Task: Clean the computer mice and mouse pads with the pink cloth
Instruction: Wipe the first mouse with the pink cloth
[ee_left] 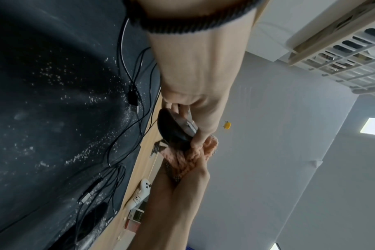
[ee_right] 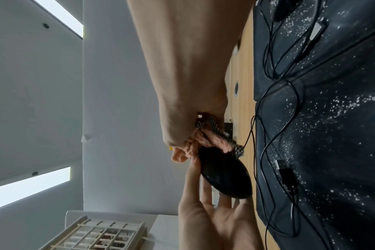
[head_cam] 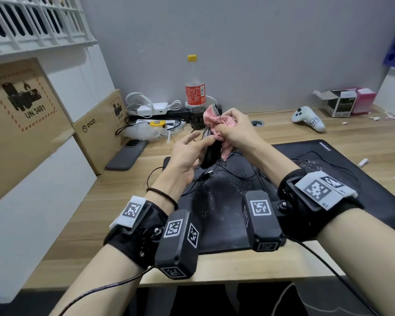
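Note:
Above the mouse pad, my left hand (head_cam: pixel 200 144) holds a black wired mouse (head_cam: pixel 211 153), fingers along its underside and thumb on its side. My right hand (head_cam: pixel 228 127) grips the bunched pink cloth (head_cam: pixel 214 123) and presses it on the mouse's front end. The left wrist view shows the mouse (ee_left: pixel 171 128) with the cloth (ee_left: pixel 186 157) beyond it. In the right wrist view the cloth (ee_right: pixel 203 142) covers the tip of the mouse (ee_right: pixel 223 175). The large black mouse pad (head_cam: pixel 294 197) is speckled with white crumbs. A second dark mouse (ee_left: pixel 92 218) lies on the pad.
Mouse cables (head_cam: pixel 237 173) snake over the pad. A cola bottle (head_cam: pixel 194 87) stands at the back. Cardboard boxes (head_cam: pixel 96 128) line the left, with a phone (head_cam: pixel 128 156) beside them. A white game controller (head_cam: pixel 308 117) and small boxes (head_cam: pixel 344 101) sit at the back right.

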`<move>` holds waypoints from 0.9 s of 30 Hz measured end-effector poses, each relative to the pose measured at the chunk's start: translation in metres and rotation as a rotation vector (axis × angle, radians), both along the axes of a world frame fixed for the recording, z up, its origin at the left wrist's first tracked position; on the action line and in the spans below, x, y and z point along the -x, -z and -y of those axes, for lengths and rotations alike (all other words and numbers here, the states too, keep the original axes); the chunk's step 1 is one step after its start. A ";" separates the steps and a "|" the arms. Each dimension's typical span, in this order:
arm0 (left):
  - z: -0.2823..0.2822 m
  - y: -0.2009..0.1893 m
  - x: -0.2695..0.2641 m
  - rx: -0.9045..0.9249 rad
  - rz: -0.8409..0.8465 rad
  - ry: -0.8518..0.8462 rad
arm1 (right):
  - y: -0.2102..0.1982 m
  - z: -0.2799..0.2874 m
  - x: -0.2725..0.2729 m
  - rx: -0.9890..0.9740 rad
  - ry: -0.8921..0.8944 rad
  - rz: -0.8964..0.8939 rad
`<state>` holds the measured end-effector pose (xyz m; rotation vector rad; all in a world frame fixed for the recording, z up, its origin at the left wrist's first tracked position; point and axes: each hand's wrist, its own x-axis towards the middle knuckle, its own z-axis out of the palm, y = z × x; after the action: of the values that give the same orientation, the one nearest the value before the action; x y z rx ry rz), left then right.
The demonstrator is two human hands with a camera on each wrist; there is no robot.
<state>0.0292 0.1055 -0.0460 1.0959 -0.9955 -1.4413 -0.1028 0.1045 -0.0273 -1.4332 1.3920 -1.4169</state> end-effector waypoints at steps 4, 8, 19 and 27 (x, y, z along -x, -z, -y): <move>-0.007 -0.002 -0.004 0.089 0.095 0.101 | -0.007 -0.001 0.002 -0.003 0.095 0.025; -0.007 -0.016 -0.010 0.141 0.058 0.084 | -0.016 0.004 0.004 0.005 0.079 0.055; -0.006 -0.009 -0.013 0.224 0.148 0.065 | -0.013 0.001 0.009 -0.083 0.025 0.025; 0.003 -0.005 -0.016 0.187 0.066 -0.108 | -0.017 -0.007 0.010 -0.124 -0.133 0.025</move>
<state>0.0453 0.1028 -0.0414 1.0493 -1.0785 -1.2064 -0.1133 0.1114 -0.0099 -1.3970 1.3200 -1.2392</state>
